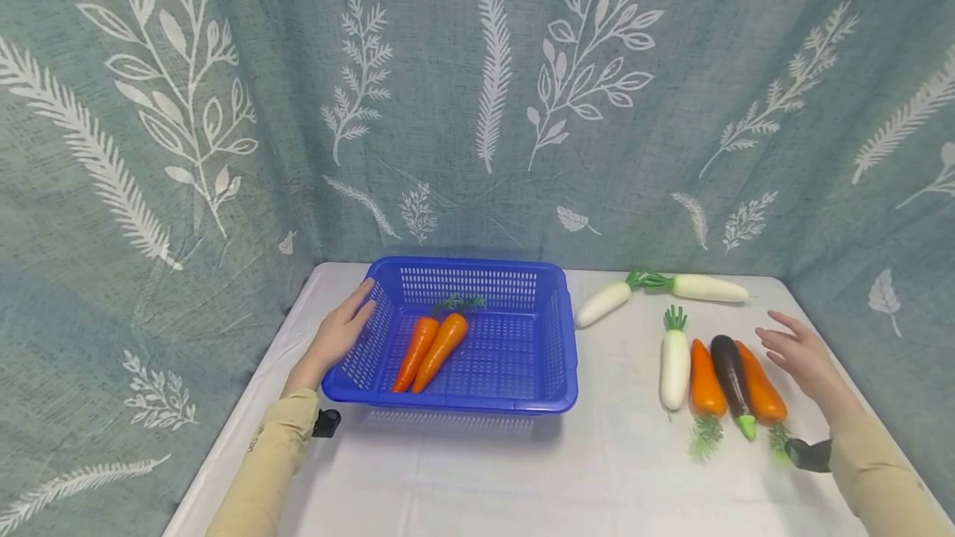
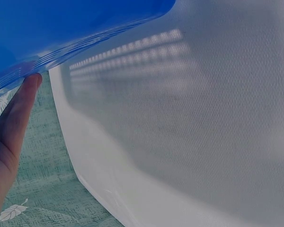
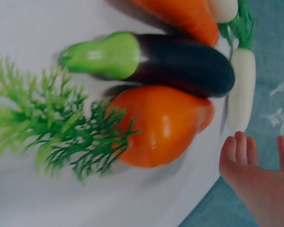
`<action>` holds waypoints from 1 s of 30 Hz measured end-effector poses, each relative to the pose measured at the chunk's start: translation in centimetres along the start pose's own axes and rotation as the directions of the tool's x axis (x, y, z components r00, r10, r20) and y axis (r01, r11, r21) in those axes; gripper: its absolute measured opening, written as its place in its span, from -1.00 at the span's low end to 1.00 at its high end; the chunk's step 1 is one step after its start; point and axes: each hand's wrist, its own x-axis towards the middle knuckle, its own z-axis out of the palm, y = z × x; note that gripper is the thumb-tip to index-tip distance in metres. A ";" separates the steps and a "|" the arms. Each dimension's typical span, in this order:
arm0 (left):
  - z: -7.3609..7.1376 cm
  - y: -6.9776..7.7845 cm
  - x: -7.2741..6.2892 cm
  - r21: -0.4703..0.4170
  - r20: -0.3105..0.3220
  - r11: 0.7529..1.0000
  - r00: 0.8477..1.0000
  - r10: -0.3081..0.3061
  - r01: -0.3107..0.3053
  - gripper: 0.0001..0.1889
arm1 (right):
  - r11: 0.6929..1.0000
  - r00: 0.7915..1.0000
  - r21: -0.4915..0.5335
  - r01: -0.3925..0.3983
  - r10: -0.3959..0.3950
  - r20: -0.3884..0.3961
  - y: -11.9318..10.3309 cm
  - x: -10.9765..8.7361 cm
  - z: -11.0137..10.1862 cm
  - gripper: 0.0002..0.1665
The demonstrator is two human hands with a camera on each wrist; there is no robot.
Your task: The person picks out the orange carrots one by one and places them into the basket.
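Observation:
In the head view my left hand is at the left rim of a blue plastic basket, its fingers extended. The left wrist view has a fingertip right at the basket's rim. Two carrots, one on the left and one on the right, lie in the basket with green tops toward the back. My right hand, fingers spread and holding nothing, hovers beside the rightmost carrot. To that carrot's left lie a dark eggplant, another carrot and a white radish.
Behind these, two more white radishes, one slanted and one nearly level, meet at their green leaves. A white cloth covers the table. Patterned green curtains hang behind it and on both sides.

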 end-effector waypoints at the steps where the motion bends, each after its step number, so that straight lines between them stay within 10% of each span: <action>1: 0.0 0.0 0.0 0.000 0.002 1.000 1.000 -0.003 0.003 -0.42 | 1.000 1.000 -0.001 -0.016 0.016 0.006 0.1 -0.1 -0.1 -0.01; 30: -0.1 -0.1 0.2 -0.015 0.016 0.999 0.999 -0.034 0.035 -0.41 | 0.960 0.981 -0.268 -0.079 0.122 0.151 2.3 -0.6 0.6 -0.17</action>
